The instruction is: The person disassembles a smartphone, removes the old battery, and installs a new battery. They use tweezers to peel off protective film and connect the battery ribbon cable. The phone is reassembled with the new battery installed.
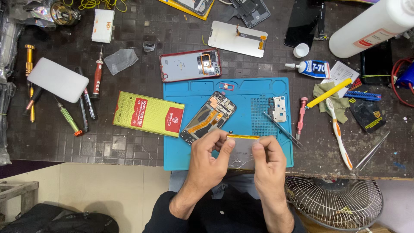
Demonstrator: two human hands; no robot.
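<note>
Head view, looking straight down: both hands grip one flat silvery phone battery (242, 149) at the near edge of the blue repair mat (258, 92). The left hand (207, 157) pinches its left side between thumb and fingers, and the right hand (269, 162) clamps its right side with the thumb laid over the top face. The wrapping looks creased at the lower edge; bending or squeezing a soft cell this way could dent or puncture it, and a slip could drop it off the table edge at 6 o'clock.

Just beyond the hands, at 11 o'clock, an opened phone frame (208, 117) lies tilted on the mat with its orange flex cable bare; a careless knuckle could snag that ribbon. At 2 o'clock, thin tweezers (282, 129) point toward the right hand, near enough to prick the cell, and a small shield plate (277, 108) sits past them.

Farther at 12 o'clock, a red-rimmed back cover (189, 64) rests just off the mat. At 2 o'clock, well apart, a glue tube (312, 69) lies on its side and could ooze.
</note>
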